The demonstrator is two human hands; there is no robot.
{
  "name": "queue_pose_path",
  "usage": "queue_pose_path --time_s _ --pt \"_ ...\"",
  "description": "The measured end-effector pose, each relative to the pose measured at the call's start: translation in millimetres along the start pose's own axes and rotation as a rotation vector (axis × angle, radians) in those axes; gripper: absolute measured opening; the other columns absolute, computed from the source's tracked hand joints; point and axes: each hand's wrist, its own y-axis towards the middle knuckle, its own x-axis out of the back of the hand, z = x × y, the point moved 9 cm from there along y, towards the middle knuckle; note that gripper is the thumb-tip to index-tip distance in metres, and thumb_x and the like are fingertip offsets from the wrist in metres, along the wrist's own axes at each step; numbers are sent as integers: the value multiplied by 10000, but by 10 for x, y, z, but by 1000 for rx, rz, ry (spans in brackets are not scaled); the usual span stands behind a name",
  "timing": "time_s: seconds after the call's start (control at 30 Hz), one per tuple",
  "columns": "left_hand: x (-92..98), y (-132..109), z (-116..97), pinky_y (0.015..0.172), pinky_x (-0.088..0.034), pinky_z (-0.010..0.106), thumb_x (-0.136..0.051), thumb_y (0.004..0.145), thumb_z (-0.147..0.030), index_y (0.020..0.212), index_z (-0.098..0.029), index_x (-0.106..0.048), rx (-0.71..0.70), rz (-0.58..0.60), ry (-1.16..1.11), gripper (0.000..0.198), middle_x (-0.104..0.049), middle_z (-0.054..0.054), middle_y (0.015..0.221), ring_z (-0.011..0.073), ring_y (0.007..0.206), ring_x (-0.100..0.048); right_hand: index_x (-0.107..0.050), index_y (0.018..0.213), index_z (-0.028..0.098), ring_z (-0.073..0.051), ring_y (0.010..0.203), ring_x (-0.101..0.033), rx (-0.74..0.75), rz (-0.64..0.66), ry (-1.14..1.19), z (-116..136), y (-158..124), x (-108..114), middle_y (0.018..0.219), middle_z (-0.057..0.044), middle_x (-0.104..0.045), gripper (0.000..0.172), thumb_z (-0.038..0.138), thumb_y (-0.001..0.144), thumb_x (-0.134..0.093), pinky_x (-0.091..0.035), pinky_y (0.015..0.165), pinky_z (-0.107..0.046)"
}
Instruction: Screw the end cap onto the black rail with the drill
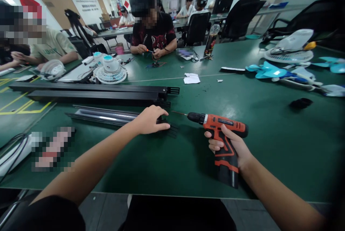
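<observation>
My right hand (226, 141) is wrapped round the grip of an orange and black cordless drill (225, 125), whose long thin bit points left. My left hand (153, 119) rests over the right end of a short, dark, glossy channel piece (107, 115) lying on the green table. Its thumb and forefinger are apart, pointing toward the bit, and its other fingers are hidden. Flat prongs stick out from the piece's end beneath the thumb. Two long black bars (94, 96) lie just behind it, with slotted ends at the right.
White fan parts (111, 69) stand at the back left, blue fan blades (269, 70) and a fan base (289, 55) at the right. A bottle (211, 40) stands farther back. A person (153, 33) works across the green table (269, 152); another sits at the left.
</observation>
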Motion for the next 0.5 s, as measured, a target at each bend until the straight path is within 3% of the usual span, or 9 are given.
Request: queue_pose_path --time_s 0.07,0.13,0.2,0.33,0.5 --pt "-8 -158 35 1134 -395 444 -756 831 -606 1380 -228 -621 6 -45 52 681 -638 125 1410 338 1345 -536 -633 930 201 -109 523 -387 27 -7 -5 19 8 7 640 13 -462 369 536 856 -766 -478 482 -240" --pt "-45 -285 101 1160 -361 483 -786 787 -647 1407 -230 -587 29 -76 77 773 -607 138 1438 362 1374 -506 -641 932 193 -102 520 -380 42 -19 6 28 12 23 675 2 -491 362 523 855 -769 -477 482 -240" --pt "-109 -377 138 1141 -387 480 -767 815 -640 1376 -232 -592 38 -94 48 716 -605 132 1429 349 1346 -530 -653 929 182 -103 526 -387 26 -25 19 14 11 33 649 9 -468 379 526 841 -785 -464 479 -231" --pt "-160 -484 136 1145 -401 484 -686 909 -583 1263 -227 -642 101 -240 0 505 -606 133 1415 335 1338 -538 -663 921 171 -121 540 -398 -21 -20 26 -22 -6 27 574 35 -372 413 545 816 -805 -446 483 -228" --pt "-215 -511 62 1133 -427 487 -651 958 -450 1137 -210 -697 141 -417 -41 302 -652 133 1335 322 1322 -545 -660 914 189 -130 541 -367 -28 -39 20 -30 -15 34 567 30 -375 385 540 823 -788 -418 472 -243"
